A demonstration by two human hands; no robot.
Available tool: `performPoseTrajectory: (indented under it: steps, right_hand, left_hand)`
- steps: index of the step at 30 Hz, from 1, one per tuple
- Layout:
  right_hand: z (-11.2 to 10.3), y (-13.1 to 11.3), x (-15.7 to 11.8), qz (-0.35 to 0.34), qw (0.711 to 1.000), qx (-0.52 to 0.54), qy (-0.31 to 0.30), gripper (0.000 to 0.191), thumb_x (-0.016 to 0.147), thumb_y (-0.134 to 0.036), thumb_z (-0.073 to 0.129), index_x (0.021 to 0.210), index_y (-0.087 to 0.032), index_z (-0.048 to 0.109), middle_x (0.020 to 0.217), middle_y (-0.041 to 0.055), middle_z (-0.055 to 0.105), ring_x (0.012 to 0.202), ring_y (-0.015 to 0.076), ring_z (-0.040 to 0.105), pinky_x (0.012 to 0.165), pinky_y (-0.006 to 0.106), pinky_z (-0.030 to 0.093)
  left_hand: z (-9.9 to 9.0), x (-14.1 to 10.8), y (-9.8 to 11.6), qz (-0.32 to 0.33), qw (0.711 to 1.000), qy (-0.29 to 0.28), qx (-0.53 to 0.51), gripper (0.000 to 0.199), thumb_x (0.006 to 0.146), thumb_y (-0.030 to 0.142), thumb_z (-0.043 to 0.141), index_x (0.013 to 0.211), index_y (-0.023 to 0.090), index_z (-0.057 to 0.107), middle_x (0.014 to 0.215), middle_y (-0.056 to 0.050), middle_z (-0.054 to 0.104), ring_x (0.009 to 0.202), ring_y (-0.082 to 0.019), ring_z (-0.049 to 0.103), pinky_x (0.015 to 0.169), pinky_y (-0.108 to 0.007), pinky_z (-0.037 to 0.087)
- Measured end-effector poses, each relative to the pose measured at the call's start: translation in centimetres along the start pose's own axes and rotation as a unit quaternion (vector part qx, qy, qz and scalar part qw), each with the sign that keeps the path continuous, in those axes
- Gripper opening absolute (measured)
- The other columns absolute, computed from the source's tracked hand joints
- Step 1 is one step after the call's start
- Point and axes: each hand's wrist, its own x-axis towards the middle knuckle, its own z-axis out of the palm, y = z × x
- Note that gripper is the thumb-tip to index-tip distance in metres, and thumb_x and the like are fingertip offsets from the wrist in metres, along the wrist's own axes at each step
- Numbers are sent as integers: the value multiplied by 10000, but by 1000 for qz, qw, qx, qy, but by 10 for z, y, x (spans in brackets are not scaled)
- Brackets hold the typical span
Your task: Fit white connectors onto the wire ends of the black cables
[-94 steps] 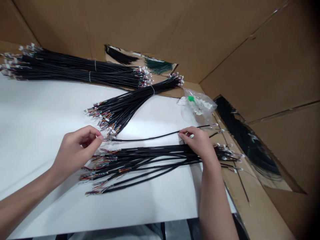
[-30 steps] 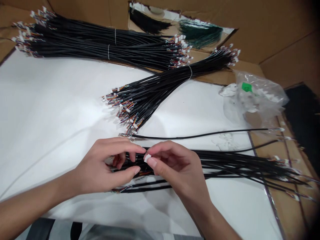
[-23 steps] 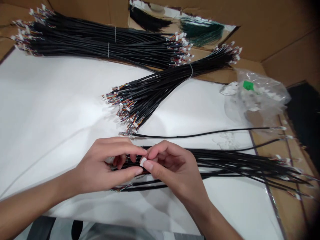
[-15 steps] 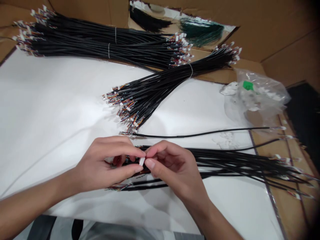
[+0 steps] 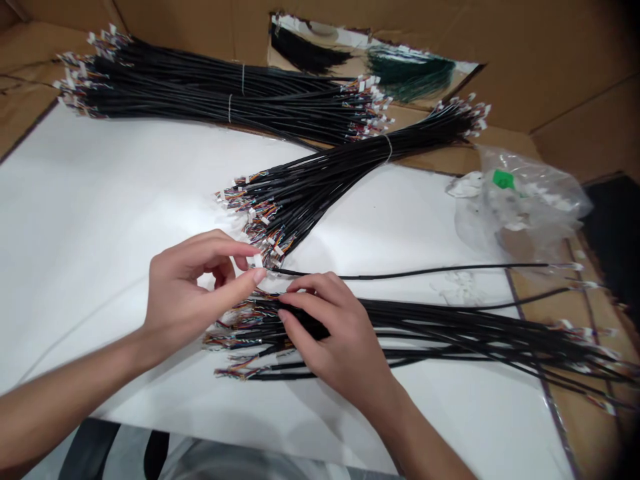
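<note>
My left hand (image 5: 195, 287) pinches a small white connector (image 5: 258, 261) between thumb and forefinger, close to the wire ends of the middle bundle. My right hand (image 5: 325, 327) is at the left part of the lower group of black cables (image 5: 430, 313), its thumb and forefinger nearly together at a cable's wire end. Whether a wire is between these fingertips is too small to tell. Colored bare wires (image 5: 225, 341) fan out at the left end of this group. Just above it lies a single black cable (image 5: 400, 274).
Two tied cable bundles (image 5: 175, 90) lie along the back left, and another tied bundle (image 5: 320, 173) slants across the middle. A clear plastic bag (image 5: 535, 193) with white pieces lies at the right. Cardboard walls (image 5: 500, 40) stand behind the white board (image 5: 100, 200).
My left hand has moved up and left with the white connector, away from my right hand. My right hand has shifted slightly left onto the cables. The view has shifted a little.
</note>
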Motion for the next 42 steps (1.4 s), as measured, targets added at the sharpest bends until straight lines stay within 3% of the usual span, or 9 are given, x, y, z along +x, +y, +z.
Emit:
performPoseTrajectory:
  steps: [6,11,17,21,26,32,35,38,42]
  right_hand:
    - [9,-1,0,-8,999,-34,-33,136,885,-132,546,891,-139,681,926,113,647,857,230,552,769,415,501]
    - [3,-5,-1,-15,1000,10,-17,109,894,-101,517,892,-156,610,918,96,632,867,208,567,787,367,494]
    - [-11,-8,-6,21,999,4,-23,155,900,-93,497,1016,-183,545,855,37,657,708,149,609,623,263,470]
    - [-16,-6,-5,-14,999,-43,-4,255,916,-134,517,1162,-177,570,906,56,684,769,171,642,661,275,471]
    - [-18,-4,-3,-14,999,-46,-5,204,937,-163,498,1037,-131,673,718,47,609,632,156,572,569,276,441]
    - [-16,-3,-3,7,999,41,-10,237,914,-84,485,1084,-94,649,885,90,657,763,160,598,675,273,477]
    - [-15,-1,-2,-11,999,53,-3,226,908,-71,491,1069,-81,650,881,93,668,771,160,601,691,271,479]
    - [-13,0,-2,-25,999,33,-1,200,899,-56,490,1002,-78,660,851,90,675,770,164,605,690,271,471]
    - [-13,-1,-2,-30,998,-52,-20,219,882,-55,474,937,-94,682,817,76,666,761,172,593,683,280,459]
  left_hand:
    - [0,0,0,-7,1000,6,17,127,763,122,715,872,186,719,737,7,629,623,-90,572,490,-202,448]
    - [0,1,0,-7,1000,18,20,108,751,142,723,855,174,723,710,6,627,599,-89,570,478,-197,447]
    - [0,2,2,-50,998,47,-14,107,745,141,723,846,172,710,679,23,620,574,-81,560,492,-195,462]
    - [0,0,2,-64,997,42,-21,101,744,151,729,840,176,710,645,31,627,539,-72,557,492,-185,474]
    - [-1,-2,2,-78,995,-2,-57,126,757,126,722,865,190,712,701,25,645,538,-62,567,479,-166,471]
    - [-4,-5,1,-38,989,-102,-99,198,772,83,705,907,228,704,869,-11,662,722,-106,625,566,-180,512]
    - [-5,-5,0,-4,986,-149,-74,216,771,70,698,906,238,702,1019,-22,630,787,-104,623,618,-182,517]
    - [-5,-4,1,-15,979,-202,-39,167,774,102,701,875,234,691,1126,-24,592,804,-102,632,678,-192,525]
    - [-3,-5,2,-22,961,-274,24,96,799,171,675,841,254,694,1069,1,619,904,-116,631,776,-156,502]
